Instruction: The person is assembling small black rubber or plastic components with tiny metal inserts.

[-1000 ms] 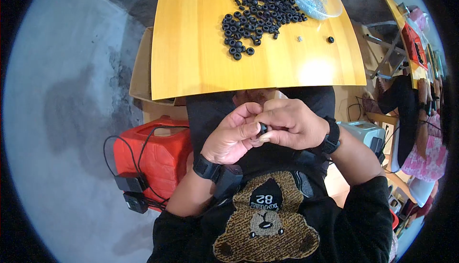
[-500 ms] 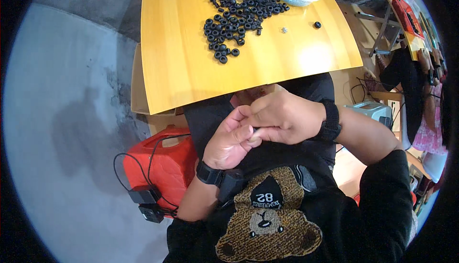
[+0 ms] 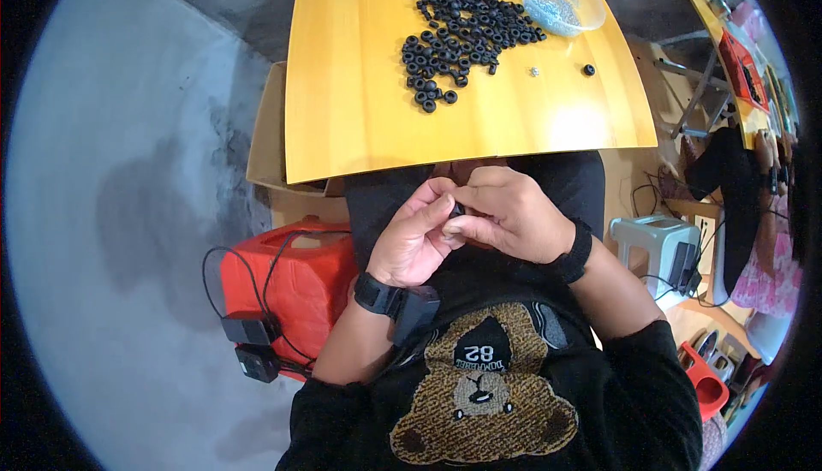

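Observation:
Close together in front of my body, just off the table's near edge, my two hands meet fingertip to fingertip. A small black rubber ring (image 3: 459,210) shows between them, mostly covered. My left hand (image 3: 413,240) is closed in a pinch on it, thumb uppermost. My right hand (image 3: 516,217) is curled, its fingertips pinching at the same piece from the other side. On the table (image 3: 351,120) beyond lies a heap of similar black rings (image 3: 441,51). A clear plastic bowl (image 3: 592,19) at the far right holds tiny silvery-blue pieces.
A lone black ring (image 3: 588,69) and a small silvery cluster (image 3: 534,71) lie right of the heap. A red stool (image 3: 295,278) with cables stands at my left, a pale stool (image 3: 655,235) at my right. Another person's arm and a second table (image 3: 715,34) show far right.
The view has shifted, so the table and heap sit farther right. My hands stay joined, and the right hand has turned slightly; the black piece between the fingertips shows more plainly.

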Demonstrator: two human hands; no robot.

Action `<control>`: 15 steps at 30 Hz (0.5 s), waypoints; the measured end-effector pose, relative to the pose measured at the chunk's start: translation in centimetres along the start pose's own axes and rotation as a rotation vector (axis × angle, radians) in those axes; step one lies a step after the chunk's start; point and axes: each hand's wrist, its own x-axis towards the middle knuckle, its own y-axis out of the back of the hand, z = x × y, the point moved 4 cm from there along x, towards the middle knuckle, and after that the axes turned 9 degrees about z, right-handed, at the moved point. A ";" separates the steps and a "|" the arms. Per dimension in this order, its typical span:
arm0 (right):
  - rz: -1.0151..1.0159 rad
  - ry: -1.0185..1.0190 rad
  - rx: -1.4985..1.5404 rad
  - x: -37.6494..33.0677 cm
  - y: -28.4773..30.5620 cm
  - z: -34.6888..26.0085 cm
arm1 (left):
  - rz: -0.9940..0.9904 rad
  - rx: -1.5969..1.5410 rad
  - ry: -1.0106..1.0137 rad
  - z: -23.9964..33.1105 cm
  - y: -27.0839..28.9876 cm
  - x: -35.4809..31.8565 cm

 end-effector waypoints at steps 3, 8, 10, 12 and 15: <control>0.015 -0.051 -0.014 -0.2 0.6 -0.6 | 0.001 -0.006 -0.046 0.4 0.0 -0.3; 0.086 0.061 -0.103 -0.8 0.3 -0.8 | 0.052 0.067 -0.081 0.3 0.0 -0.7; 0.083 0.055 -0.125 -0.9 0.1 -0.8 | -0.005 0.101 -0.089 0.3 0.0 -0.7; 0.142 0.027 -0.160 -0.9 0.0 -0.8 | 0.013 0.082 -0.093 0.2 0.2 -0.6; 0.190 0.047 -0.187 -0.6 0.0 -0.8 | 0.025 0.115 -0.115 0.3 -0.3 -0.9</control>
